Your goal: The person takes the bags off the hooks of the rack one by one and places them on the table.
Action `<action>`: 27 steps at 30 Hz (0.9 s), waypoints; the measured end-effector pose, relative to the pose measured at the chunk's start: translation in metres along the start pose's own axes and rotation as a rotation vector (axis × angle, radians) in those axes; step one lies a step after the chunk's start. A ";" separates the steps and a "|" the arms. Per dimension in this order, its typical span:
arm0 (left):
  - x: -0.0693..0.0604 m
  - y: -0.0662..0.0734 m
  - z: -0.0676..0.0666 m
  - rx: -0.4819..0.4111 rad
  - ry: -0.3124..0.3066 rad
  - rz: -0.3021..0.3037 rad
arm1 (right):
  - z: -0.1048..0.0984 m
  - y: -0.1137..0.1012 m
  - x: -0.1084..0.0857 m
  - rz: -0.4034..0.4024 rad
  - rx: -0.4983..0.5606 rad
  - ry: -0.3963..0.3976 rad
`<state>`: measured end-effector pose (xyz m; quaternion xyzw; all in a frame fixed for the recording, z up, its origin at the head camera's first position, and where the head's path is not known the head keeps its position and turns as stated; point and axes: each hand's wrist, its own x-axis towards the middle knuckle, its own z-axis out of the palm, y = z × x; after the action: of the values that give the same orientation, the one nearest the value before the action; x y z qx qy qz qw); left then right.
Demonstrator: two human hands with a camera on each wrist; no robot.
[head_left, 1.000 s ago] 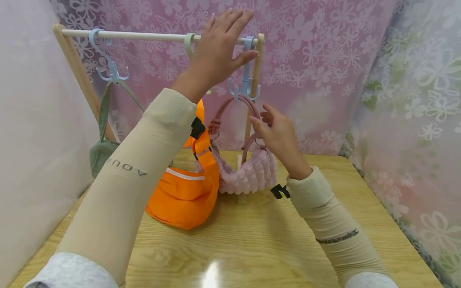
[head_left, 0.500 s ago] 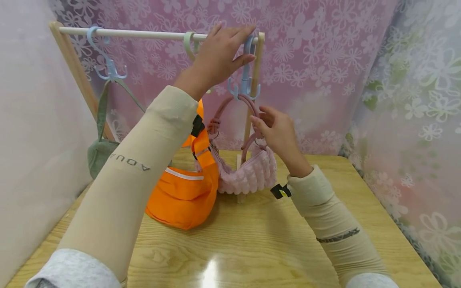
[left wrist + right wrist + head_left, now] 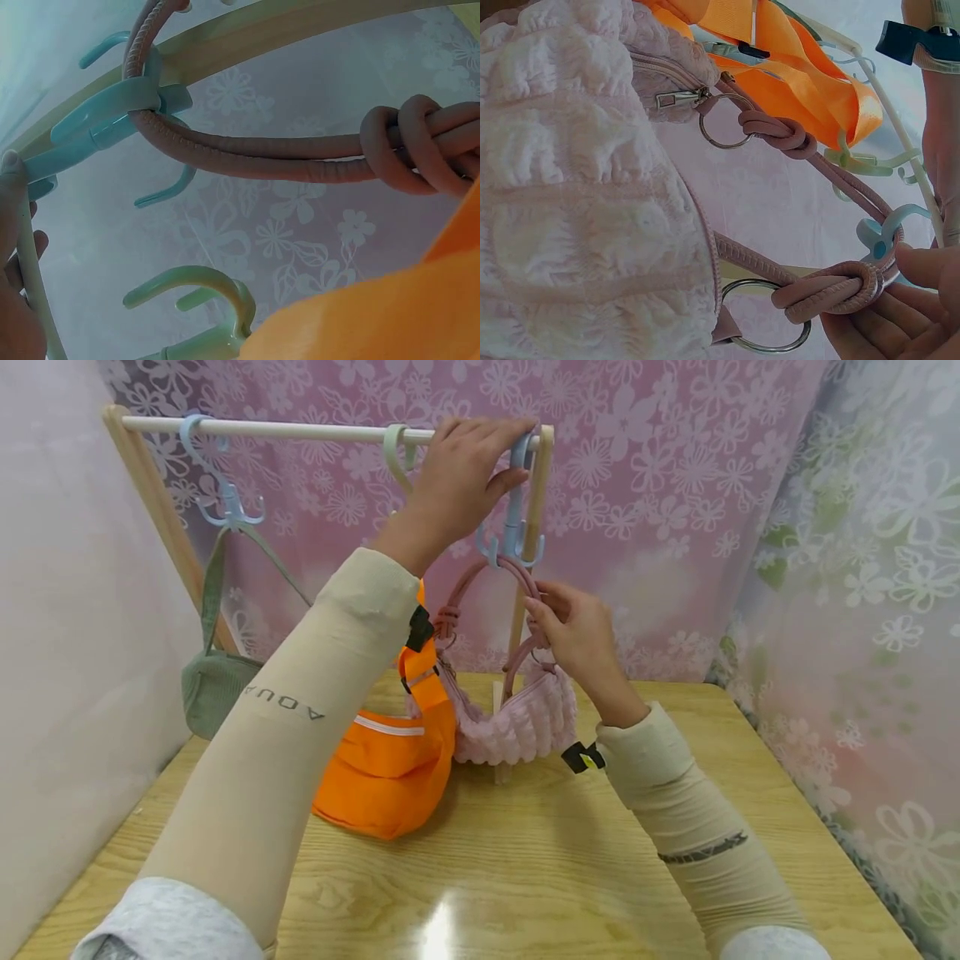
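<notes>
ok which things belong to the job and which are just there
In use, likely: left hand; right hand; fluffy pink bag; knotted pink handle; blue plastic hook above; white rod.

Just there: orange fabric bag; green corduroy bag; green plastic hook; far-left blue hook.

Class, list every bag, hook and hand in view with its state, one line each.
Green bag, hung by its strap
Orange bag, hung by its strap, white zip seemingly closed
Pink bag, hung by its handle
Left blue hook, holding the green bag
Green hook, over the rail
Right blue hook, holding the pink bag
Left hand, gripping the rail
Right hand, pinching the handle
</notes>
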<state>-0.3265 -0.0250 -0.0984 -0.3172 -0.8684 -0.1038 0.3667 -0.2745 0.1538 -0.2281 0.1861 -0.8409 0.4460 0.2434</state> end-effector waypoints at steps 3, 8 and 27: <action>-0.001 0.000 0.002 -0.007 0.022 -0.008 | 0.001 0.001 0.001 0.005 0.022 -0.003; -0.002 0.000 0.003 -0.018 0.043 -0.012 | 0.003 0.003 0.001 0.022 0.050 -0.014; -0.003 0.000 0.003 -0.019 0.049 -0.032 | 0.004 0.004 0.002 0.057 0.084 0.016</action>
<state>-0.3265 -0.0247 -0.1022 -0.3041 -0.8631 -0.1257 0.3831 -0.2791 0.1525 -0.2316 0.1686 -0.8245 0.4890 0.2295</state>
